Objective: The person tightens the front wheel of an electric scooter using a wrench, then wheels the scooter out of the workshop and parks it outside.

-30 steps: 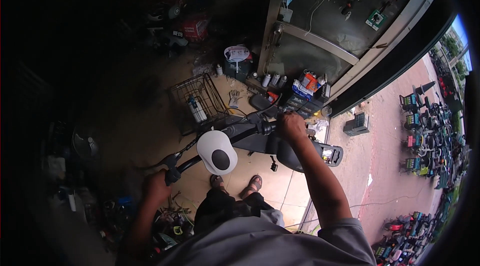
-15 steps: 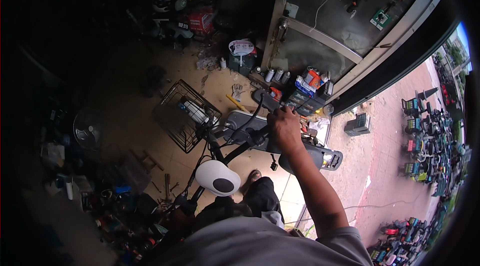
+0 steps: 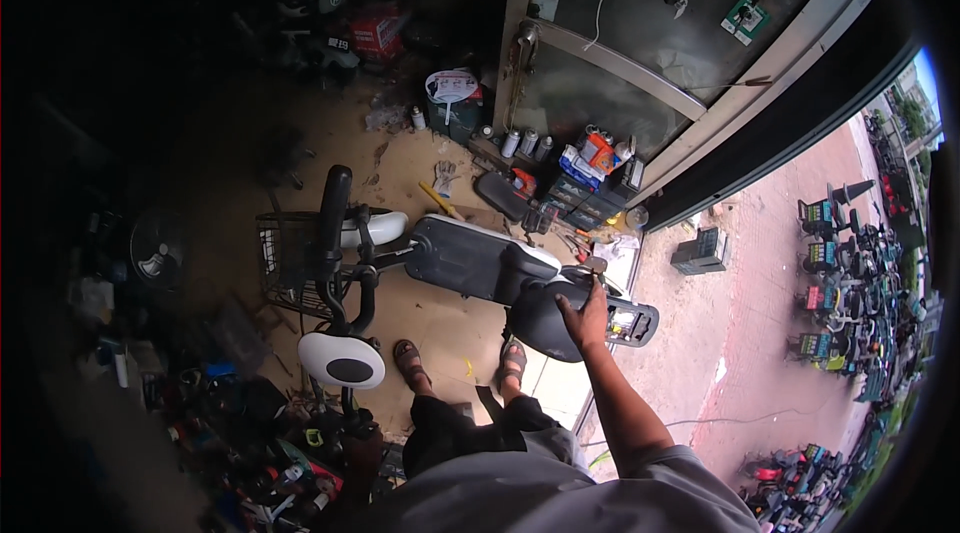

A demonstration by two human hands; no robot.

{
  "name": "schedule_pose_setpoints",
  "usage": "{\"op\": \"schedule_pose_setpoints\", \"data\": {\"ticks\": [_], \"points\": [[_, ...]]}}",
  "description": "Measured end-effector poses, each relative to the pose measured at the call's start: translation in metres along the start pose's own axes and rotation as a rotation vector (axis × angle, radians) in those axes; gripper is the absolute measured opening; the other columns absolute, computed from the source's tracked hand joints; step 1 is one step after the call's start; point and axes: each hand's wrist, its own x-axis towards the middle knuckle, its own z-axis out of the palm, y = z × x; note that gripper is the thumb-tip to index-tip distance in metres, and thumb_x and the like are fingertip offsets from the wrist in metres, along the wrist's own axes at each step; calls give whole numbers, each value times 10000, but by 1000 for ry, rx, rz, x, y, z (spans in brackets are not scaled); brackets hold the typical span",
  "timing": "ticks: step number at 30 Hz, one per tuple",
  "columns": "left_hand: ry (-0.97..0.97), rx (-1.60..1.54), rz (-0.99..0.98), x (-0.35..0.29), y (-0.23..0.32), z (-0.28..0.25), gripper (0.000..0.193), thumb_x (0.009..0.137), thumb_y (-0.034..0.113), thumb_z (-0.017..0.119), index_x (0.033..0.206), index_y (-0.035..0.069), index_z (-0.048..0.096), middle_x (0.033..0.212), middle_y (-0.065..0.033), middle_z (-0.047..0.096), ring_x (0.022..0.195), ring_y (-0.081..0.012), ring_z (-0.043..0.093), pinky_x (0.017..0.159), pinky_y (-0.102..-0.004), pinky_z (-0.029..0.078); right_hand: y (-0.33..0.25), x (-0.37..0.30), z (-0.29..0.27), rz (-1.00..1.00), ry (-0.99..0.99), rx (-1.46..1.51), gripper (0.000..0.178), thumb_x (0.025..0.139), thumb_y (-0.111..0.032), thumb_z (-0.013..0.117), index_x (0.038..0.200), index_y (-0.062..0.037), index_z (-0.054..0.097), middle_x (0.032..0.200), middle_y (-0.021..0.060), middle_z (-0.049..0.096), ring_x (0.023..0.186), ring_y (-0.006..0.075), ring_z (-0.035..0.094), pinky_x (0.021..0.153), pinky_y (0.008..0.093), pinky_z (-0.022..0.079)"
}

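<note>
A white-and-black electric scooter (image 3: pixel 470 258) stands across in front of me, its handlebar (image 3: pixel 365 298) to the left and its dark rounded saddle (image 3: pixel 548 318) to the right. My right hand (image 3: pixel 588 318) is at the saddle's rear edge, thumb spread out over the saddle and fingers stretched forward. Beside the fingertips is a small brownish part (image 3: pixel 596 265). Below the white oval mirror (image 3: pixel 342 361), my left hand (image 3: pixel 363 448) shows only as a dark shape near the near handlebar end; its fingers are lost in shadow. A wire basket (image 3: pixel 285 263) hangs at the scooter's front.
A glass door (image 3: pixel 600 83) stands at the far right, with spray cans (image 3: pixel 528 143) and stacked boxes (image 3: pixel 590 183) at its foot. Loose parts and tools (image 3: pixel 270 453) clutter the lower left. A dark block (image 3: pixel 700 251) sits outside, with parked scooters (image 3: pixel 825 263) beyond.
My right hand has let go of the handlebar grip and moved back to the saddle's rear. The handlebar has shifted left and turned, and the scooter's deck now shows fully.
</note>
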Motion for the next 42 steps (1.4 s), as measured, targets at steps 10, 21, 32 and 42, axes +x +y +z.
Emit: {"op": "schedule_pose_setpoints", "data": {"ticks": [10,21,32,42], "points": [[-85,-262,-203,50,19,35,104,907,-21,604,1009,3,604,654,-69,605,544,-179,620,517,-325,491,215,4,62,819,-470,756,873,909,-654,673,1509,-60,450,1441,136,554,1328,290,510,1063,478,420],[-113,-292,-322,98,55,44,80,944,11,629,1010,-28,652,719,-113,630,607,-236,624,611,-426,524,267,50,125,714,-91,1303,926,984,-713,486,1463,80,486,1432,152,558,1268,248,532,1092,335,407],[-140,35,-322,74,43,-42,194,932,-2,610,1121,-23,644,869,-153,682,590,-248,633,518,-439,521,261,19,112,916,-34,920,1003,957,-785,406,1439,88,522,1414,182,595,1282,282,561,1101,346,408],[-207,-61,-405,57,50,-30,232,929,54,661,1146,-27,649,695,-113,630,520,-230,617,503,-391,487,282,-18,93,949,-38,1024,916,993,-736,408,1465,41,515,1444,140,588,1304,280,552,1106,348,402]]}}
